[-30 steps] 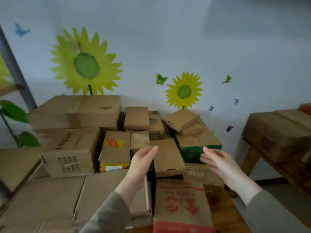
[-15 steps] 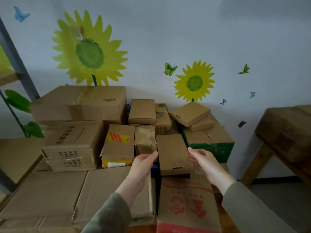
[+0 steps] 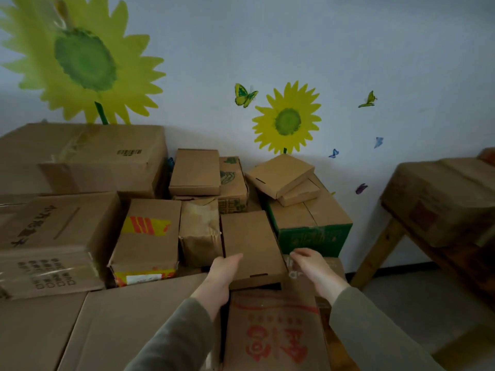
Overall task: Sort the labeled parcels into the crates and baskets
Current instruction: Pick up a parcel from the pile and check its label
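Now, centre frame: left hand (image 3: 224, 271) pinches the near-left edge of the flat parcel (image 3: 251, 245), thumb on top; right hand (image 3: 312, 267), fingers (image 3: 298, 255) loosely curled, hovers just beside it, so best grip the right edge too and lift level.

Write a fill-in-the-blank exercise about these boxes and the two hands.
The left hand grips the ____ edge of the flat box.
Behind the right hand stands a large box with a ____ front.
On top of it lie ____ small flat boxes.
Missing words: left; green; two.
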A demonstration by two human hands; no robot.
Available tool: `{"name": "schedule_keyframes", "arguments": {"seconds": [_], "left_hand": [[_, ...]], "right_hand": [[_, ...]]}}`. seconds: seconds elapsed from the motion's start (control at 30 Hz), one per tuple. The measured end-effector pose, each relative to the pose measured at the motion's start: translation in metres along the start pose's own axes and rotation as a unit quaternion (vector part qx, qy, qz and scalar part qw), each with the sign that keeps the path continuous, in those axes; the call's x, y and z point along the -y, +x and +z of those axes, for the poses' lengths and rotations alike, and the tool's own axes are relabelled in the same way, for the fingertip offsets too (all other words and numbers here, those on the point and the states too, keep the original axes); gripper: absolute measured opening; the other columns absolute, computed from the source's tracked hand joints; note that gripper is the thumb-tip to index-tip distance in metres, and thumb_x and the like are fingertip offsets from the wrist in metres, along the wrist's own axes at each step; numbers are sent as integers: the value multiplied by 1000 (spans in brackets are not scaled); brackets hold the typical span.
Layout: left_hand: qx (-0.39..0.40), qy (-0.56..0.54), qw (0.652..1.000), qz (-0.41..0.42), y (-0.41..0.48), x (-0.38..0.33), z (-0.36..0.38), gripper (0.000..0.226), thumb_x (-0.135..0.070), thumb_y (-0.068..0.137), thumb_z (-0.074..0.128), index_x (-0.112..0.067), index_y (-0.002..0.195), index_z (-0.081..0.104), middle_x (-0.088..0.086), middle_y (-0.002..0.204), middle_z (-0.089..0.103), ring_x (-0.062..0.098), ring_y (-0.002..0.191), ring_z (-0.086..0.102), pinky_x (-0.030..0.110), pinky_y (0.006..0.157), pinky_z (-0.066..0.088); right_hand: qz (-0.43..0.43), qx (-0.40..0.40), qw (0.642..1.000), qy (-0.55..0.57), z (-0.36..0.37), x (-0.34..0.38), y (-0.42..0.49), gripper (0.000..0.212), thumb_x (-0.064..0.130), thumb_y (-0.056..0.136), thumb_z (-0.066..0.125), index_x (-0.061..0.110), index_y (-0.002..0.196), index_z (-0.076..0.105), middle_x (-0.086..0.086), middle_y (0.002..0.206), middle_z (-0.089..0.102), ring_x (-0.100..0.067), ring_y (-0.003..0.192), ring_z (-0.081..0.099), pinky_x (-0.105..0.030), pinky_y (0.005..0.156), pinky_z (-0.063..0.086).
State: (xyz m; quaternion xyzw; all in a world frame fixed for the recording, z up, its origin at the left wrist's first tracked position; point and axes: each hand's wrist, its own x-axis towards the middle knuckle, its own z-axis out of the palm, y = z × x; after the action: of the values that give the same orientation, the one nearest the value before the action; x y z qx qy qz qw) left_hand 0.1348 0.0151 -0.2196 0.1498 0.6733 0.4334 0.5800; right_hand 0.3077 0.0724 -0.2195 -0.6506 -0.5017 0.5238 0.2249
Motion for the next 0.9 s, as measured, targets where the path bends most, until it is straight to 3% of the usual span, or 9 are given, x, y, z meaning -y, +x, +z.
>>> {"name": "schedule_keyframes", "arguments": {"seconds": [0.1,0.2,0.37,0.47,0.57,0.67,0.77,0.83,0.9], "left_hand": [[-16,-2,1000,-9,2,-4,3,55,-27,95,54,-6,142,35,12,134,50,31,119,47,34,87,39],[-24,1,1000,2,3,-6,6,50,-23,96,53,-5,140,37,12,130,53,28,110,51,31,75,42],[-35,-17,999,31,-1,-5,11,35,-13,94,55,3,124,52,15,114,61,27,98,58,32,78,46],[-28,-63,996,52,-14,-7,12,24,-9,91,60,4,111,58,17,102,64,29,92,62,35,78,52],[2,-136,988,73,-31,-17,15,24,-10,87,64,-2,108,55,17,105,63,31,97,61,43,88,52],[3,-177,975,136,-46,-30,18,27,-11,86,64,-10,110,53,14,107,62,30,100,60,46,88,52],[-34,-138,959,245,-58,-39,24,36,-14,86,65,-16,117,47,8,109,60,27,102,60,48,89,52],[-72,-75,939,328,-65,-45,27,36,-15,87,64,-20,116,44,1,107,59,18,99,59,40,86,54],[-101,-2,913,394,-70,-49,31,37,-12,87,63,-23,115,41,-7,102,56,5,89,57,22,77,54]], "right_hand": [[-4,30,999,-29,6,-7,12,50,26,98,50,9,143,37,-10,142,44,-26,126,46,-33,102,40],[-10,61,997,-36,13,-10,18,49,26,96,54,11,141,40,-8,133,52,-23,114,52,-32,96,44],[-24,57,998,3,0,-3,19,47,17,96,55,11,140,42,-11,134,51,-26,110,54,-32,78,53],[-44,66,996,45,-17,6,9,45,19,94,57,14,138,46,-10,131,52,-27,111,56,-42,91,52],[-86,71,992,62,-29,19,-6,45,22,92,61,18,135,49,-5,135,50,-25,121,50,-45,105,41],[-149,52,987,43,-32,38,-22,46,22,92,61,19,136,48,-3,138,47,-22,128,44,-41,110,34],[-249,-9,967,-56,-25,60,-37,47,21,95,55,15,140,43,-2,143,44,-18,131,41,-28,104,32],[-303,-22,951,-66,-18,79,-49,49,27,94,56,15,140,43,1,143,44,-14,130,41,-25,101,33],[-320,18,947,-12,-9,98,-60,52,35,91,59,18,138,45,4,137,49,-7,120,45,-21,95,35]]}}
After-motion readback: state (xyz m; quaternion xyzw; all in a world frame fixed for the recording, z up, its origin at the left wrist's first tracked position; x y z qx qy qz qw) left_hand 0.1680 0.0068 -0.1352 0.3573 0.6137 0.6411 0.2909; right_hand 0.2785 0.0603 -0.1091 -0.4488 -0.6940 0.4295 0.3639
